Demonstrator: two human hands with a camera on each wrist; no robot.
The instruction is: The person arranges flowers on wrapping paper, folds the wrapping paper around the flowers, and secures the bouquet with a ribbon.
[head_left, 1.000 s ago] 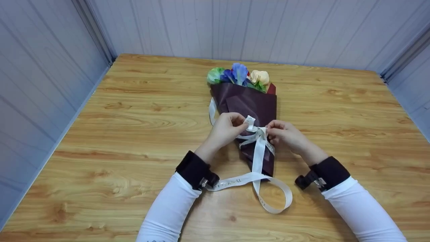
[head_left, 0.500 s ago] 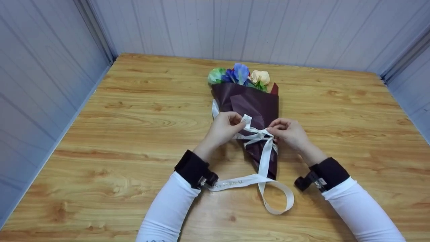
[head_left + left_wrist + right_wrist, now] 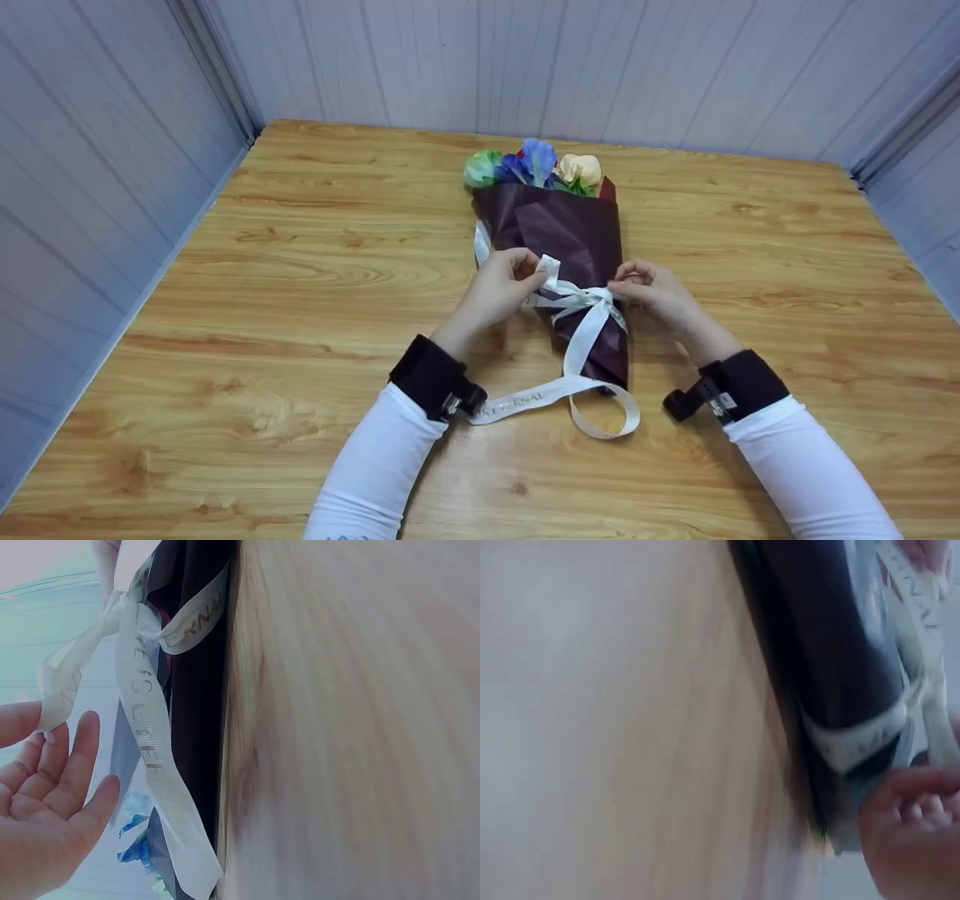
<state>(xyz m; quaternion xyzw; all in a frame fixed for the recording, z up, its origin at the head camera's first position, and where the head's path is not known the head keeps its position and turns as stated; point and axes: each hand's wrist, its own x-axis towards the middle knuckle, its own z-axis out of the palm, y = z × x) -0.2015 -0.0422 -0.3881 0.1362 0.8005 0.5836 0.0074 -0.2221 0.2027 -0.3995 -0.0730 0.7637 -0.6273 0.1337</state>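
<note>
A bouquet wrapped in dark maroon paper (image 3: 574, 225) lies on the table, its green, blue and cream flowers (image 3: 538, 161) at the far end. White ribbon (image 3: 586, 337) circles its lower part and crosses in a knot at the front. My left hand (image 3: 496, 289) pinches the ribbon's short end between thumb and finger; the left wrist view shows the other fingers of that hand (image 3: 56, 795) spread. At the knot's right side, my right hand (image 3: 664, 300) pinches ribbon with thumb and forefinger. The right wrist view is blurred, with the ribbon band (image 3: 859, 741) around the paper.
A long ribbon tail (image 3: 517, 401) with printed letters runs toward my left wrist and makes a loop in front of the bouquet. Another ribbon length (image 3: 481, 241) shows at the bouquet's left side. Pale panel walls (image 3: 480, 67) border the wooden table (image 3: 300, 300).
My right hand has moved a little right, and the knot looks tighter. The hanging ribbon and its loop have shifted up toward the bouquet. My left hand keeps its pinch, nearly still.
</note>
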